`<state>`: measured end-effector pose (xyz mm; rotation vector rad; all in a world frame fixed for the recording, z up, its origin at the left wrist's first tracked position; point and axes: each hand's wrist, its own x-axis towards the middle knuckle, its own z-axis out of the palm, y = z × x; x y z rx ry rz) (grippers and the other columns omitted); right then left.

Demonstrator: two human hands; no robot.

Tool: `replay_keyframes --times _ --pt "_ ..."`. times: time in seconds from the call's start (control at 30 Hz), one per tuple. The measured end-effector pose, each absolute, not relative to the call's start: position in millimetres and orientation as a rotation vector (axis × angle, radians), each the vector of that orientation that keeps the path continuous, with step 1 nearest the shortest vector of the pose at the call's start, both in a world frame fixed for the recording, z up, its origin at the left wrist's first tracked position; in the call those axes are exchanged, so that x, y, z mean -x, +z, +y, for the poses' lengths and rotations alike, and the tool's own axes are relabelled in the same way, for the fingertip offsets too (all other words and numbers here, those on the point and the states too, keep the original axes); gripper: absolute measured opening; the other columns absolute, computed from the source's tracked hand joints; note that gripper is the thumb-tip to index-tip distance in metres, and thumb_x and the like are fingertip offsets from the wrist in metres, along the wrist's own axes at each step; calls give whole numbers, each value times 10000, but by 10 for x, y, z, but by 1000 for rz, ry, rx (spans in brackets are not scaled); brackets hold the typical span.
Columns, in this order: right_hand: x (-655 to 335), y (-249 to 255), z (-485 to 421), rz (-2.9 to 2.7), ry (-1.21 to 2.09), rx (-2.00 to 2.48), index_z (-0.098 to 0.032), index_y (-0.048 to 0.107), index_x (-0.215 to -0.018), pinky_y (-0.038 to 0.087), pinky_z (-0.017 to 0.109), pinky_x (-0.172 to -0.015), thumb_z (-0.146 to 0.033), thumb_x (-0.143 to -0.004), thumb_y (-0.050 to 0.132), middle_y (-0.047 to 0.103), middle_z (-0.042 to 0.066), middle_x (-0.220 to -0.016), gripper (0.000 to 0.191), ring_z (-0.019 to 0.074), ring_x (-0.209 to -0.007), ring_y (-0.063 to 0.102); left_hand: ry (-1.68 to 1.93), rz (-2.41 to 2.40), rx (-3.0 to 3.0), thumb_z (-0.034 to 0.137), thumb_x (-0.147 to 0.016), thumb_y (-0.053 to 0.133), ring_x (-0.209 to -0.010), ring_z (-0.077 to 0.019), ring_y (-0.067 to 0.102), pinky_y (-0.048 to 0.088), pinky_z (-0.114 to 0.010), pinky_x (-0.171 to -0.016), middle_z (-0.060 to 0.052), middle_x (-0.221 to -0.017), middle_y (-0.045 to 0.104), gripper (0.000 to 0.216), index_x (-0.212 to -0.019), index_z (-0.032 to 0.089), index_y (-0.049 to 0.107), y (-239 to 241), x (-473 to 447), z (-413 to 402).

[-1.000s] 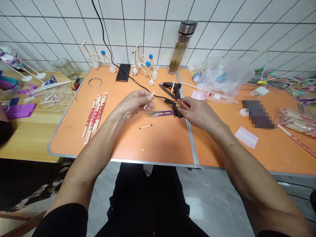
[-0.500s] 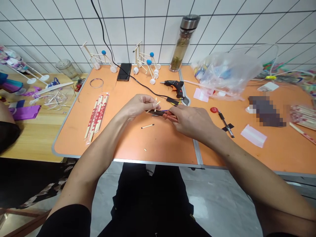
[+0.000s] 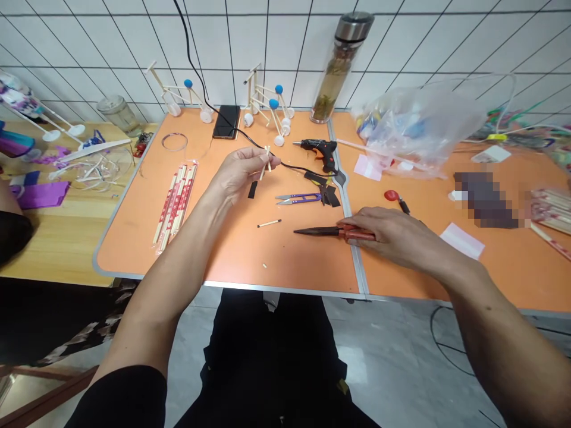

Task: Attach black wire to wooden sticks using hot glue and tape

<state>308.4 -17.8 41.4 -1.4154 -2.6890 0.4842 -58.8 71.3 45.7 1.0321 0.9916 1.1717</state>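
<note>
Short pale wooden sticks [image 3: 263, 172] are pinched in my left hand [image 3: 241, 172], slightly crossed and raised above the orange table. My right hand [image 3: 388, 232] grips red-handled long-nose pliers [image 3: 319, 231], whose dark jaws point left over the tabletop, apart from the sticks. Between the hands lie thread snips [image 3: 298, 198] with blue handles and a short stick with black ends [image 3: 269, 223]. A small black strip [image 3: 252, 189] is just below my left fingers. Closer to the front edge lies a tiny pale offcut [image 3: 264, 266].
Behind are a glue gun [image 3: 319, 151], a phone [image 3: 226, 122], stick-built tricycle models [image 3: 267, 107] and a tall tea bottle [image 3: 341, 68]. Wrapped chopsticks [image 3: 176, 205] lie left; a plastic bag [image 3: 419, 137] and marker [image 3: 403, 205] lie right. A black cord [image 3: 191, 59] crosses the back.
My right hand has drawn the pliers away from the sticks, rightward and toward me. My left hand has moved a little left and up with the sticks. The snips now show fully.
</note>
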Motion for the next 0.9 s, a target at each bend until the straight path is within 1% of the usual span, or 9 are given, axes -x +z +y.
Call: replay_keyframes --times 0.13,0.23,0.37,0.47,0.57,0.67,0.77,0.83,0.9 --pt "-3244 360 -148 -2609 545 1526 -243 829 -1316 561 552 -1015 -531 -1043 628 793 178 -1229 445 408 -1179 732 1130 977 -1040 246 -895 878 -906 -156 775 546 -277 -847 -67 -939 859 129 -836 169 792 389 515 709" --pt "-3124 434 -113 -2532 572 1571 -253 847 -1291 582 577 -1015 -514 -986 683 778 186 -1308 433 419 -1200 741 1071 941 -1043 285 -864 921 -844 -145 759 562 -282 -853 -74 -938 867 171 -835 166 801 363 458 667" --pt "-2603 580 42 -2178 548 1495 -267 795 -1436 606 570 -1057 -480 -976 765 818 140 -1273 508 381 -1166 778 989 865 -1030 370 -770 1020 -856 -170 784 595 -299 -878 -81 -917 870 306 -862 166 811 338 376 590" --pt "-2145 618 251 -2018 812 1331 -227 736 -1527 634 492 -974 -489 -944 838 841 117 -1206 647 321 -1040 797 944 830 -1026 440 -701 1073 -826 -181 787 613 -315 -863 -81 -895 867 416 -855 165 802 327 334 554" --pt "-1854 567 415 -1951 1047 1277 -202 730 -1512 620 411 -839 -449 -901 886 841 70 -1009 678 301 -962 792 970 828 -1047 480 -644 1105 -753 -158 756 594 -287 -793 -70 -847 853 488 -836 161 790 321 311 544" --pt "-1739 465 446 -1842 1151 1222 -225 807 -1259 566 340 -724 -375 -870 890 804 18 -883 425 246 -828 754 987 846 -1051 486 -636 1110 -737 -163 755 592 -295 -783 -76 -845 850 511 -847 161 778 313 282 539" --pt "-1707 376 413 -1758 1263 1171 -227 780 -1070 508 307 -642 -323 -879 827 745 -13 -798 219 178 -678 672 981 855 -1057 491 -662 1102 -730 -167 751 598 -316 -796 -80 -852 843 512 -849 158 762 294 243 528" --pt "-1707 338 402 -1697 1322 1162 -225 760 -1080 497 302 -622 -292 -866 804 731 -21 -781 228 160 -633 641 994 861 -1056 491 -660 1105 -732 -165 746 601 -316 -806 -64 -823 824 514 -846 160 758 277 226 526" --pt "-1721 314 407 -1661 1301 1184 -223 744 -1151 504 305 -623 -247 -835 802 721 -29 -759 322 165 -626 648 1020 881 -1038 476 -673 1100 -769 -163 754 610 -312 -838 -50 -836 820 488 -857 170 767 259 227 539"
